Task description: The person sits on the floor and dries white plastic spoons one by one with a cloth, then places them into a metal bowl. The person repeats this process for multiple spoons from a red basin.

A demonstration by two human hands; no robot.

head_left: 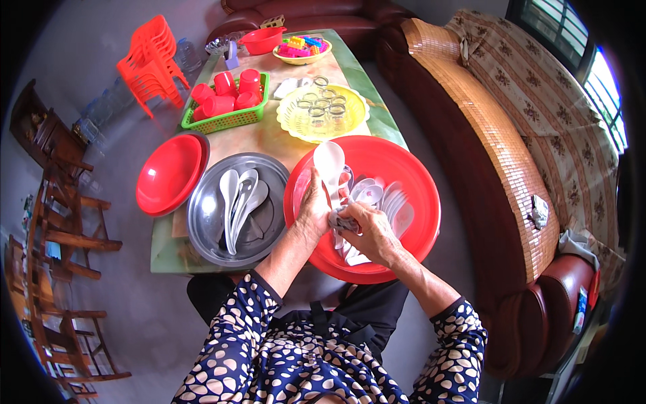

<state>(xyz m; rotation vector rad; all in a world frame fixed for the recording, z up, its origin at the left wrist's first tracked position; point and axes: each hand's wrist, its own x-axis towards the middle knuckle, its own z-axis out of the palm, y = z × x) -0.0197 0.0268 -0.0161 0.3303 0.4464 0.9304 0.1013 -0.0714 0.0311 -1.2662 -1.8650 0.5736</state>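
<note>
My left hand [315,205] is closed on a white spoon [329,160], its bowl pointing up and away from me. In my right hand [371,231] a crumpled grey cloth [344,221] is pinched against the spoon's lower handle. Both hands are above a large red basin [420,178], where several white spoons [397,205] lie in a heap, partly hidden by my hands. To the left, a dark grey metal basin [202,229] holds several white spoons [237,202] lying side by side.
Red plates [168,174] sit at the table's left edge. Beyond are a green basket [229,123] of red cups [219,106], a yellow tray [289,121] with glass cups [317,111], a bowl of toy blocks [296,47] and a red bowl [262,40]. A sofa [431,128] stands along the right.
</note>
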